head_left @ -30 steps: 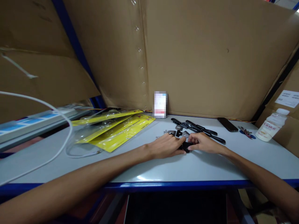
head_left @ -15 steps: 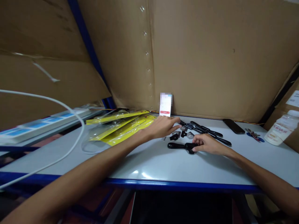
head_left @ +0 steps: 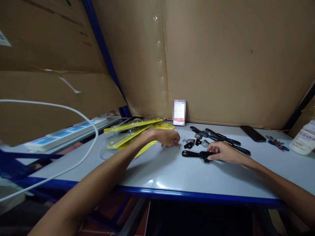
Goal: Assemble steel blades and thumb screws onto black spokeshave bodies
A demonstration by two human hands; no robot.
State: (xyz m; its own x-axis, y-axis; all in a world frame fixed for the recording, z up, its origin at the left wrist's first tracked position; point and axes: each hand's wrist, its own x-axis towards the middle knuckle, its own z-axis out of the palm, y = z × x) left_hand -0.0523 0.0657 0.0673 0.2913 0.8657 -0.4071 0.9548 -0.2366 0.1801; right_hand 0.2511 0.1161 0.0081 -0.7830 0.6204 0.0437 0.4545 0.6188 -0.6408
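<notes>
My right hand [head_left: 219, 152] grips the right part of a black spokeshave [head_left: 193, 154] lying on the table; its other handle points left. My left hand [head_left: 169, 137] is left of it, low over the table with fingers curled down. At its fingertips is a small silver piece [head_left: 178, 147], perhaps a screw; whether it is pinched is too small to tell. Between the hands lie a black cap plate [head_left: 188, 145], a second black plate [head_left: 198, 142] and a grey blade [head_left: 205, 143]. More black spokeshaves [head_left: 228, 141] lie behind my right hand.
Yellow-backed clear packages [head_left: 134, 126] are piled behind my left forearm. A lit phone [head_left: 179, 113] leans on the cardboard wall. At right are a dark phone [head_left: 253, 133], keys [head_left: 277, 144] and a white bottle [head_left: 304, 139]. A white cable [head_left: 92, 124] loops at left.
My left hand has drawn back left and down from the loose parts, its fingers now curled near the small silver piece. My right hand stays on the spokeshave. The view has shifted slightly left.
</notes>
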